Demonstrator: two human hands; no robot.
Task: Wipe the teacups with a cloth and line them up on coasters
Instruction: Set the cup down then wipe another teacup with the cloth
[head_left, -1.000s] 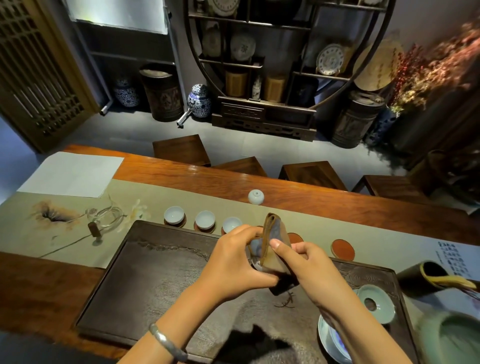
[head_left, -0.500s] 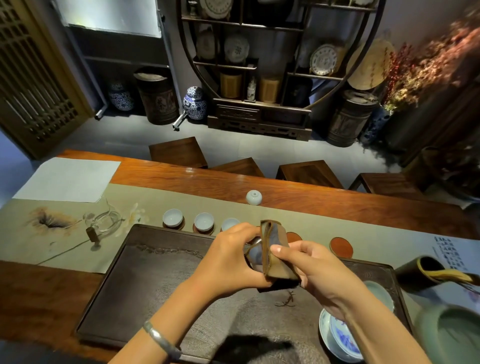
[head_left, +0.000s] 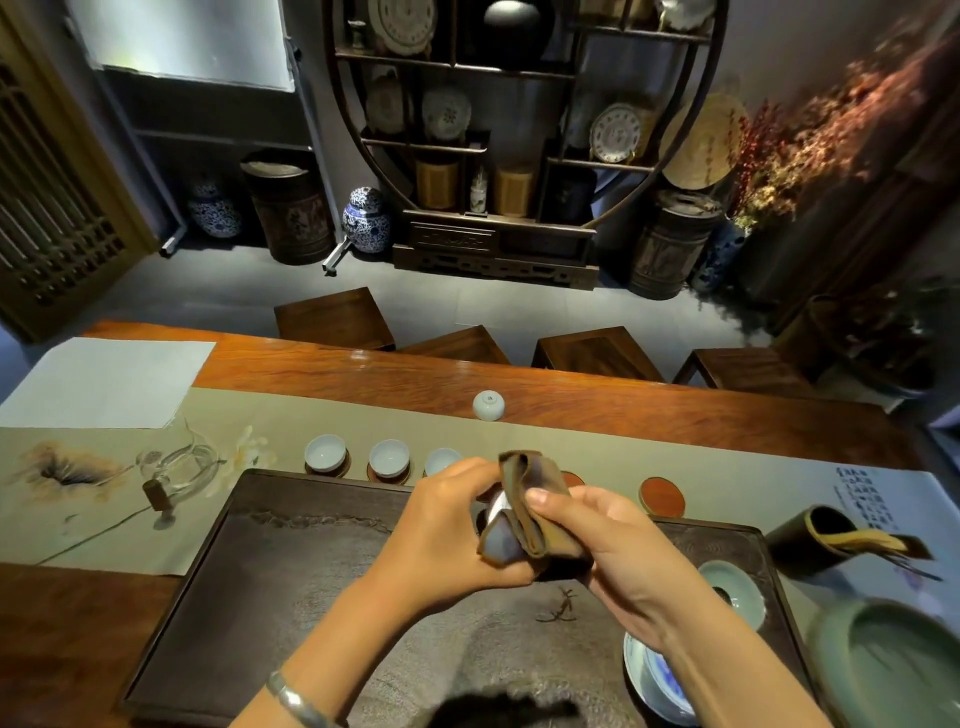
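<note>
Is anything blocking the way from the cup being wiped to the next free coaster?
Nothing visible. The teacup sits in the left hand above the tray; the empty coaster lies just beyond, open runner around it.

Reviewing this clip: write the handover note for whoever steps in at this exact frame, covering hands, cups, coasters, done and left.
Left hand grips the teacup being wiped above the dark tea tray.
Right hand pinches the brown cloth against that cup.
Done: three cups on coasters in a row behind the tray, first, second, third, partly hidden by the left hand.
Free: one red coaster; another mostly hidden behind the cloth.
Left: finish wiping, set this cup on the next free coaster. An upturned cup farther back is probably next.
</note>
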